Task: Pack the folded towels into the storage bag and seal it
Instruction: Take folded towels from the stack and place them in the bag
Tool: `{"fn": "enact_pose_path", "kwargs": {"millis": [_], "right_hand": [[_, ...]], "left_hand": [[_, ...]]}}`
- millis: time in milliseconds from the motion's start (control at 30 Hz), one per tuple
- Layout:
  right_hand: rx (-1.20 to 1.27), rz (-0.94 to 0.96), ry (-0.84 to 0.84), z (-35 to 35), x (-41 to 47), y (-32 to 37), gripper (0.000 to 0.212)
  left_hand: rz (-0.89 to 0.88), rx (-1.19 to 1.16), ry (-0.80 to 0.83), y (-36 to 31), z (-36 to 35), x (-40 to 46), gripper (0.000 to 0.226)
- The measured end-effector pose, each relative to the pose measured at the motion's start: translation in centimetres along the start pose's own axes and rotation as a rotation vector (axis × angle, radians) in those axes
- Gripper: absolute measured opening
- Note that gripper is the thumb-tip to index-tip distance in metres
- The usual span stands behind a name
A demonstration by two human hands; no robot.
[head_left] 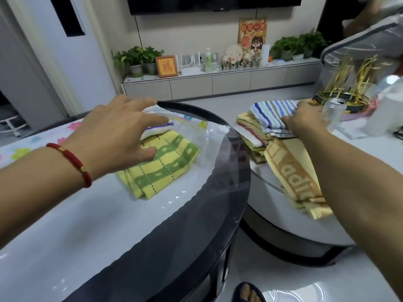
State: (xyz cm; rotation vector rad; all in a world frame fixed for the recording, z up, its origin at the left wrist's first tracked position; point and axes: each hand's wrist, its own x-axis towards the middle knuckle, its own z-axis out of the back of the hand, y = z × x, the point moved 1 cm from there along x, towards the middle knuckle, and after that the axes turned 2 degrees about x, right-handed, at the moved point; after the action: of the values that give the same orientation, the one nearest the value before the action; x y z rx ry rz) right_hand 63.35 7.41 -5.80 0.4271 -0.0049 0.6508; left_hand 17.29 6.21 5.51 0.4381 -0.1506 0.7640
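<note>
Towels [272, 136] partly hidden under right hand [305, 120]; lower layers indistinct.

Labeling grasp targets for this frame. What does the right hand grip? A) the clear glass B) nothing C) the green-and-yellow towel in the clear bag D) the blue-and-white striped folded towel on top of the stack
D: the right hand curls over the blue-and-white striped folded towel atop the stack of folded towels, while the green-and-yellow patterned towel lies in the clear plastic storage bag by the left hand.
</note>
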Motion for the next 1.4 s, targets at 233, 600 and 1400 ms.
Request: {"fn": "enact_pose_path", "kwargs": {"millis": [233, 600, 1400], "right_hand": [[0.229, 0.019, 0.225, 3.5, 1.3, 1.5, 0.072], [1.24, 0.143, 0.874, 11.5, -12.2, -0.1, 0.028], [1.557, 0.01, 1.227, -8.6, -41.1, 34.9, 0.048]], "left_hand": [[0.016, 0.017, 0.02, 0.1, 0.1, -0.7, 0.062], [0.189, 0.002, 0.189, 2.8, 2.1, -8.7, 0.053], [0.301, 0.127, 0.232, 12.8, 7.8, -17.4, 0.085]]}}
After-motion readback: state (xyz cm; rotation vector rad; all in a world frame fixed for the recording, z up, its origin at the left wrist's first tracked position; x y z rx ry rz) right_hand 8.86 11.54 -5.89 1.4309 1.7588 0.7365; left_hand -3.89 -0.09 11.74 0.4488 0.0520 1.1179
